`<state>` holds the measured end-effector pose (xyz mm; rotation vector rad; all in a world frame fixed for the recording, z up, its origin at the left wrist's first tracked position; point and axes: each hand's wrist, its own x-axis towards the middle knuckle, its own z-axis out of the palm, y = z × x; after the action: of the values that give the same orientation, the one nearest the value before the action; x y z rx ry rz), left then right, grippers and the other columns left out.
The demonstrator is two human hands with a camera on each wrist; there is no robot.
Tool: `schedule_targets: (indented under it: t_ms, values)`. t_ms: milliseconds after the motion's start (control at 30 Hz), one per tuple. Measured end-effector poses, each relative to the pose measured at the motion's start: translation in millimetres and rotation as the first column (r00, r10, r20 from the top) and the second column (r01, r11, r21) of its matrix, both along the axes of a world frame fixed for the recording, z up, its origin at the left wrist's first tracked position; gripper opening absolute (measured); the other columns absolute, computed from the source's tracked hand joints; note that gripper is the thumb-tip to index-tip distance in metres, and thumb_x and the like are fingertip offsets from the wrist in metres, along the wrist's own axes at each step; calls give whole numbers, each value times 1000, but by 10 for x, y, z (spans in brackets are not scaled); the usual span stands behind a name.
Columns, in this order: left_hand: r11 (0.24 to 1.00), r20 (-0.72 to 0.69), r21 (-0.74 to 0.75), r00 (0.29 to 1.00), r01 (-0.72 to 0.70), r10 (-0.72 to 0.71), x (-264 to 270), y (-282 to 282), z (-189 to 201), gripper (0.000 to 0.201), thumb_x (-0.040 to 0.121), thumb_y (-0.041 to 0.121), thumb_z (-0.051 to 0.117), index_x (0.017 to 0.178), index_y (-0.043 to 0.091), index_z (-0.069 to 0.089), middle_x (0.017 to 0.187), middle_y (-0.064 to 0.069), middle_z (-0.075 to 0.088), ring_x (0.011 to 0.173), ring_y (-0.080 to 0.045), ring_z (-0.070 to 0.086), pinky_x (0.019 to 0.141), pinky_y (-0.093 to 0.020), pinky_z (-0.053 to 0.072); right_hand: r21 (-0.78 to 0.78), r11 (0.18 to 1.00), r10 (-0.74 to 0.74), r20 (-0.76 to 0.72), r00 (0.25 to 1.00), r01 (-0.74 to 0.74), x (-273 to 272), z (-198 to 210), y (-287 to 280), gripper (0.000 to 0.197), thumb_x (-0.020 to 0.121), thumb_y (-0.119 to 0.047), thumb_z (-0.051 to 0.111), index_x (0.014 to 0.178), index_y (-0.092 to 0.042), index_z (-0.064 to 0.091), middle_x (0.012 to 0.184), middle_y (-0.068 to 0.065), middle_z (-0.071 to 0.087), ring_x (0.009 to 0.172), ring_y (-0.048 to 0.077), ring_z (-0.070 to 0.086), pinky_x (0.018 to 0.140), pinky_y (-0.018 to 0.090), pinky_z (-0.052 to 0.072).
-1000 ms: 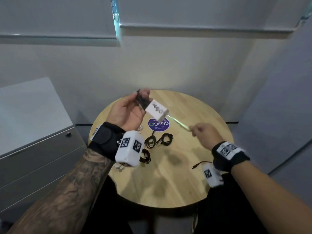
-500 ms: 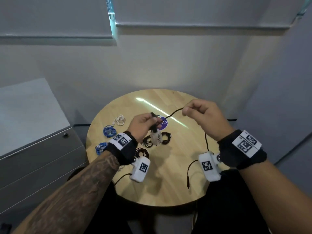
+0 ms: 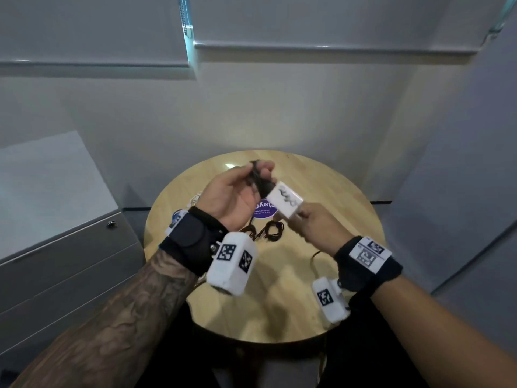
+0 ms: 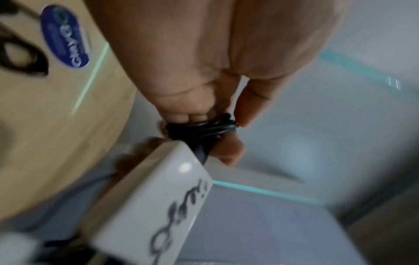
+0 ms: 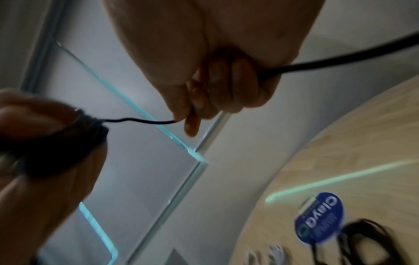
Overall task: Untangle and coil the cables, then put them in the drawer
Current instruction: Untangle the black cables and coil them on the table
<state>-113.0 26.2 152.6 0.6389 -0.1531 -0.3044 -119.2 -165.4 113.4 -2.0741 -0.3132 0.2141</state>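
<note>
My left hand is raised over the round table and pinches a bundle of black cable loops. A white charger block with black script hangs from that bundle. The right hand sits just below and right of the block. In the right wrist view its fingers pinch the thin black cable, which runs taut to the bundle in my left hand. The cable's free tail trails down onto the table.
Two coiled black cables lie mid-table beside a purple round sticker. A white cable peeks out behind my left wrist. A grey drawer cabinet with a lock stands to the left of the table.
My left hand has lifted the bundle and the charger block higher. The right hand has dropped from its raised spot to just under the block, and the cable between the hands is shorter.
</note>
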Motion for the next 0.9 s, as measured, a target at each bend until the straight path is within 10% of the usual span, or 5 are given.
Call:
schedule_targets:
  t_ms: [233,367,433,600,900]
  values:
    - [782,195,440,897,-441,396,131,61,-445,23,99,2,45,90,2,67,90,-12,72,81,-19,69,78,-31,54,-86,982,176,108,979,-167,-232,75,121,30,93,-42,58,104,-19,74,95,19,70,90,38,65,86,52,53]
    - [433,466,763,873,-479,144,56,-53,-641,20,97,7,52,91,12,70,79,-8,70,71,-10,64,67,-32,55,14,989,145,171,975,-150,-263,246,91,20,95,-9,62,110,-12,75,78,-2,72,68,5,62,67,26,50]
    - [398,443,820,896,-411,14,16,-78,-660,24,99,12,50,83,14,67,71,-6,66,64,-8,59,63,-32,48,79,989,103,202,974,-121,-220,304,16,27,93,3,58,111,-10,74,72,-9,69,64,0,60,65,13,45]
    - [583,244,806,955,-103,-170,-149,-139,-515,39,97,31,47,80,-1,61,72,-9,64,59,-18,52,65,-32,43,30,1000,-2,330,944,-9,-11,272,-122,17,94,-8,64,103,-20,73,82,-4,73,78,23,63,75,28,49]
    - [989,-60,127,995,-71,79,-90,59,-246,33,102,24,37,75,10,48,70,-3,49,55,-13,42,74,-29,43,31,1000,-4,145,989,0,-62,-228,12,24,102,-27,54,98,-16,75,60,-6,56,50,-1,44,54,14,37]
